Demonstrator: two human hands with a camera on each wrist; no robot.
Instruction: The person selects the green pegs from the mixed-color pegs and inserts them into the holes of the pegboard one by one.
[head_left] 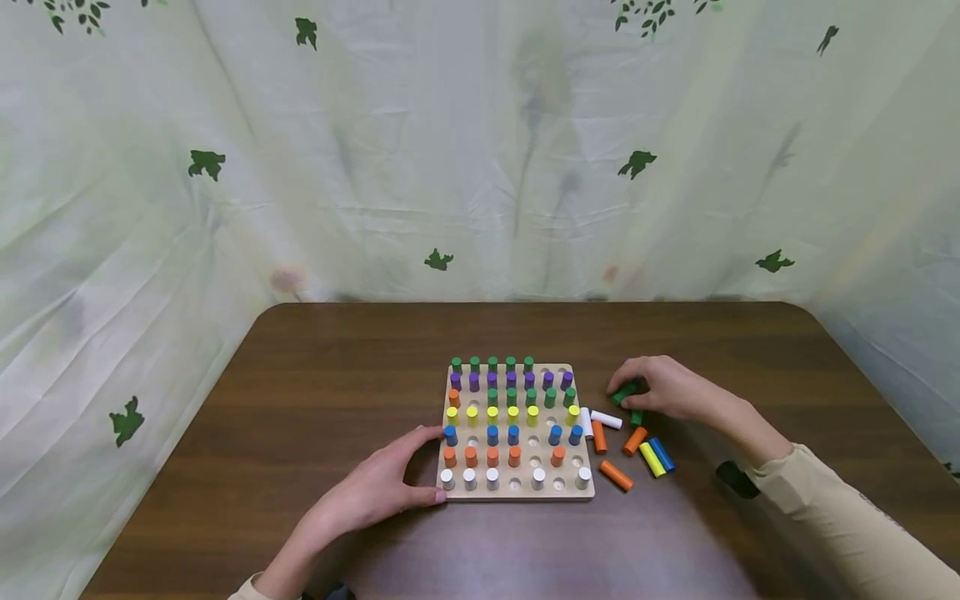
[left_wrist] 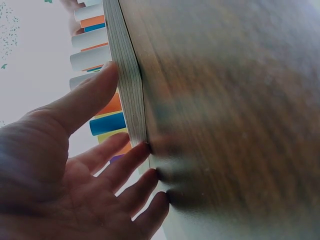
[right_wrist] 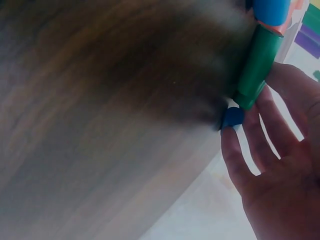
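Observation:
A pale wooden pegboard (head_left: 525,491) lies on the table, with rows of coloured pegs standing in its holes. My left hand (head_left: 393,477) rests at the board's near left corner. Its thumb touches the edge near the white pegs, and the other fingers (left_wrist: 136,161) lie extended along the side. To the right of the board, my right hand (head_left: 667,387) bends over loose pegs and holds a green peg (right_wrist: 259,67) at the fingertips; the fingers partly hide the grip. Another green peg (head_left: 636,417) lies below the thumb. The end of a blue peg (right_wrist: 233,116) shows by one fingertip.
Loose orange pegs (head_left: 616,476), white pegs (head_left: 607,419), a yellow peg (head_left: 652,460) and a blue peg (head_left: 662,454) lie right of the board. The brown wooden table (head_left: 337,350) ends before a pale curtain (head_left: 450,167) with leaf prints.

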